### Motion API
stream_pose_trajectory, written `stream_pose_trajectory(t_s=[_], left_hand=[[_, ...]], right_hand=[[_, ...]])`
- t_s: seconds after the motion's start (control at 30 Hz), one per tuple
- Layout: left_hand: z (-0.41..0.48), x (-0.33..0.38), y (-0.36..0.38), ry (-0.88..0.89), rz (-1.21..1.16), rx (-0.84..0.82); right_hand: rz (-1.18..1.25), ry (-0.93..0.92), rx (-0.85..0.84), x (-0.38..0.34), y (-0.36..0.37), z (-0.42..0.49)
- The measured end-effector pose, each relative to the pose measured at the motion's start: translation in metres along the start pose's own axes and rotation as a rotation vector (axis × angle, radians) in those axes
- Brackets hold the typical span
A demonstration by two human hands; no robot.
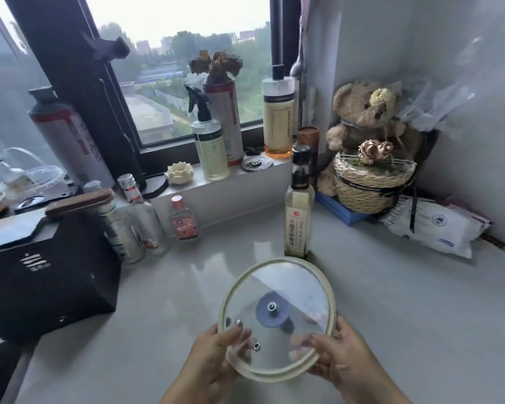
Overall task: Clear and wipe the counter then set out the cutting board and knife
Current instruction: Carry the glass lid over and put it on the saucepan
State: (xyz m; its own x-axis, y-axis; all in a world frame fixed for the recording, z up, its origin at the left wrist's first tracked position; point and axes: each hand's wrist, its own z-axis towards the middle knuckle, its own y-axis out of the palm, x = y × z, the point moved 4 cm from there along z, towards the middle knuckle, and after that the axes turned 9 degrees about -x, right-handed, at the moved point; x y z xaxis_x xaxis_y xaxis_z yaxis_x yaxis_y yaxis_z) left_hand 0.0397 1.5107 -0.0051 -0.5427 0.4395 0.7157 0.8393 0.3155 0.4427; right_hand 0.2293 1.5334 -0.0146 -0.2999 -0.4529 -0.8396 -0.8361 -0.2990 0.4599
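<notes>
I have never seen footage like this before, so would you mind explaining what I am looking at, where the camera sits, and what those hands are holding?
There is no machine here: a person wears one wide-angle camera on the head, looking forward and down, so you see their own bare hands. The left hand and right hand grip opposite edges of a round glass pot lid with a cream rim, above a pale counter. On the counter stand a tall oil bottle, several smaller bottles to the left, a black box, a woven basket with a teddy bear behind it, and a pack of wipes. A spray bottle stands on the windowsill.
</notes>
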Motion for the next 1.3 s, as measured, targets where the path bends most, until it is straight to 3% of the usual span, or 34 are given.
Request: stream_pose_trajectory(t_s=[0.1, 0.17, 0.23, 0.37, 0.47, 0.57, 0.73, 0.87, 1.1, 1.3], left_hand=[[-0.004, -0.013, 0.023, -0.025, -0.136, -0.055], [-0.007, -0.017, 0.036, 0.002, -0.175, -0.093], [-0.012, -0.017, 0.044, 0.024, -0.182, -0.127], [-0.023, -0.015, 0.041, 0.008, -0.110, -0.162], [-0.031, -0.013, 0.025, 0.000, 0.021, -0.120], [-0.040, -0.001, 0.000, 0.068, 0.242, -0.007], [-0.059, 0.039, -0.034, 0.248, 0.383, 0.033], [-0.061, 0.053, -0.046, 0.373, 0.468, 0.005], [-0.040, 0.033, -0.029, 0.412, 0.594, -0.174], [-0.046, -0.027, 0.051, 0.380, 0.744, -0.490]], right_hand=[[0.116, -0.069, -0.026, -0.019, -0.007, -0.015], [0.314, 0.027, 0.020, -0.022, -0.014, -0.016], [0.335, 0.158, 0.104, -0.016, -0.018, -0.012], [0.381, 0.312, -0.061, -0.016, 0.021, -0.004], [0.418, 0.235, -0.118, -0.016, 0.042, -0.002], [0.193, 0.072, -0.082, -0.013, 0.052, -0.005], [-0.475, -0.182, 0.270, -0.022, 0.053, -0.025], [-0.876, -0.257, 0.506, -0.027, 0.054, -0.046], [-1.044, -0.210, 0.811, -0.024, 0.040, -0.104], [-1.029, -0.108, 1.095, -0.025, 0.001, -0.203]])
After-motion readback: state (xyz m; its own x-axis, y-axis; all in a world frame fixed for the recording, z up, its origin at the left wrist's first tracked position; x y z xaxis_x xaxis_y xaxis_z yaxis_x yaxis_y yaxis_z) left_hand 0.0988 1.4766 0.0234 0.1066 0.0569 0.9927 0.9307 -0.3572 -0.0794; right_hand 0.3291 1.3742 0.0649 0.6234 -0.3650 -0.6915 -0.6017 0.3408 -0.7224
